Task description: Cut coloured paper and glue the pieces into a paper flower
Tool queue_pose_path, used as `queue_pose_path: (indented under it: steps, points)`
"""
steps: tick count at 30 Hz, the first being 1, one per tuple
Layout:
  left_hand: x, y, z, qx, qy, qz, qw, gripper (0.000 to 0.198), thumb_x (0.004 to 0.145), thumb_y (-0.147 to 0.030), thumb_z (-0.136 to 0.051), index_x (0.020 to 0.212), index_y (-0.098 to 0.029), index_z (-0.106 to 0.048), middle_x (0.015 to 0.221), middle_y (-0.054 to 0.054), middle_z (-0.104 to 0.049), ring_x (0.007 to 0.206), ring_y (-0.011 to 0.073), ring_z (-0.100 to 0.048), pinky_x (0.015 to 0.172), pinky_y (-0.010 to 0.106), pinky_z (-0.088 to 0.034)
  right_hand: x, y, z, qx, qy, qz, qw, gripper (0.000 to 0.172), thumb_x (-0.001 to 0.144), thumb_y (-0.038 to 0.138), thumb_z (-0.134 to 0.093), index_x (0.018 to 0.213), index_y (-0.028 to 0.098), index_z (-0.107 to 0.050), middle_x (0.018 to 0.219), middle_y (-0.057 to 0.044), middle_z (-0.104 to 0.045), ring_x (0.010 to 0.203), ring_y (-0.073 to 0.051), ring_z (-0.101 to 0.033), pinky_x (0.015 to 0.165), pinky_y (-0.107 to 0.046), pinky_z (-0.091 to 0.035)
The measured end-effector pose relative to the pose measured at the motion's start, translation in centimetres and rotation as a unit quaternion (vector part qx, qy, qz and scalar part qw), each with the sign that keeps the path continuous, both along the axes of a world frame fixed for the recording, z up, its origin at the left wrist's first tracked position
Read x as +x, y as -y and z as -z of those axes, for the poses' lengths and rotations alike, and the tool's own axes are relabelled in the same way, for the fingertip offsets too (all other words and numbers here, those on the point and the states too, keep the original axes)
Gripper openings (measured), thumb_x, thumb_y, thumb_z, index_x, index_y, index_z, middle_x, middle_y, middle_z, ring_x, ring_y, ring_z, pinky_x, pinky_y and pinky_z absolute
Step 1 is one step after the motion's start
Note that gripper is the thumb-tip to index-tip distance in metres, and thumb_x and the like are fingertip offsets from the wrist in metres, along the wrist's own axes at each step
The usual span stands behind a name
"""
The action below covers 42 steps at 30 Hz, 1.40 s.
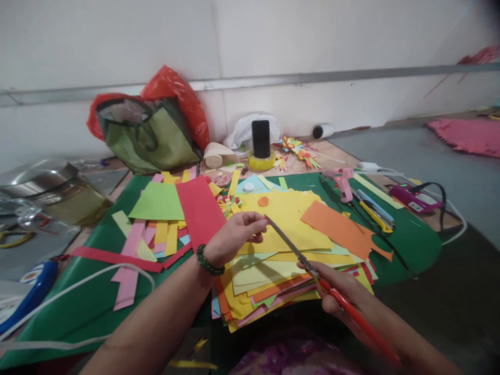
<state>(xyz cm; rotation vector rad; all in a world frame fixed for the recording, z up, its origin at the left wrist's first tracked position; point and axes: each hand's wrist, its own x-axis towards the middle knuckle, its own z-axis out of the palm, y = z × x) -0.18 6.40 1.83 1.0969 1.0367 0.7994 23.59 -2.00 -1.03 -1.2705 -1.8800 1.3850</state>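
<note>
Your left hand (247, 227) is pinched narrow, anything between its fingertips too small to tell, right at the tip of the scissors (287, 240) gripped in your right hand (336, 284), so a slip of either of the 2 could nick a finger or snip the yellow paper (287, 205) just below. Beyond your left hand, the green bag (158, 138) holds crumpled clear plastic, and farther left of that hand the lidded jar (74, 195) holds something yellowish, hard to make out.
</note>
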Motion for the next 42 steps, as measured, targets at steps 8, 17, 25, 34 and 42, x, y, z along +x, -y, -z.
queue_pose_path:
  steps: [8, 17, 25, 34, 42]
  points:
    - [-0.5, 0.0, 0.0, -0.019, -0.002, 0.024, 1.000, 0.037, 0.065, -0.045, -0.077, 0.071, -0.014, -0.057, 0.075, -0.002, -0.055, 0.062, 0.0066, -0.049, 0.069, 0.026, -0.044, 0.3, 0.0, 0.0, -0.019, -0.009, -0.025, 0.999, 0.058, 0.083, 0.055, -0.053, 0.129, 0.018, -0.056, 0.079, -0.002, -0.060, 0.061, -0.015, -0.049, 0.057, -0.024, -0.041]
    - [-0.7, -0.1, 0.1, -0.027, 0.010, 0.032, 0.999, 0.035, 0.065, -0.042, -0.078, 0.073, -0.014, -0.060, 0.072, -0.002, -0.055, 0.064, 0.0075, -0.050, 0.070, 0.027, -0.046, 0.3, 0.2, -0.3, 0.002, -0.004, -0.012, 1.000, 0.052, 0.080, 0.042, -0.056, 0.127, 0.020, -0.060, 0.093, -0.005, -0.068, 0.075, -0.020, -0.060, 0.067, -0.027, -0.049]
    - [-0.8, -0.1, 0.0, -0.031, 0.022, 0.039, 0.999, 0.037, 0.062, -0.043, -0.081, 0.073, -0.013, -0.061, 0.072, -0.002, -0.054, 0.065, 0.0073, -0.050, 0.070, 0.027, -0.047, 1.2, 0.3, 1.0, -0.009, 0.004, -0.003, 1.000, 0.058, 0.080, 0.048, -0.056, 0.131, 0.019, -0.058, 0.068, -0.002, -0.062, 0.056, -0.017, -0.053, 0.054, -0.024, -0.046]
    - [-0.6, 0.1, -0.5, -0.051, 0.048, 0.021, 0.997, 0.041, 0.057, -0.042, -0.085, 0.071, -0.012, -0.061, 0.073, -0.002, -0.055, 0.065, 0.0065, -0.052, 0.069, 0.025, -0.047, 1.3, 0.8, 1.5, -0.022, 0.000, 0.020, 1.000, 0.060, 0.080, 0.056, -0.055, 0.131, 0.024, -0.057, 0.076, -0.006, -0.064, 0.069, -0.023, -0.061, 0.063, -0.030, -0.053]
    - [-0.6, 0.1, -0.8, -0.086, 0.064, 0.018, 0.994, 0.045, 0.051, -0.042, -0.088, 0.069, -0.012, -0.061, 0.074, -0.002, -0.057, 0.063, 0.0054, -0.052, 0.069, 0.025, -0.047, 1.7, 1.0, 1.7, -0.040, -0.013, 0.010, 0.999, 0.070, 0.077, 0.063, -0.056, 0.134, 0.023, -0.054, 0.076, -0.007, -0.063, 0.071, -0.025, -0.062, 0.064, -0.032, -0.054]
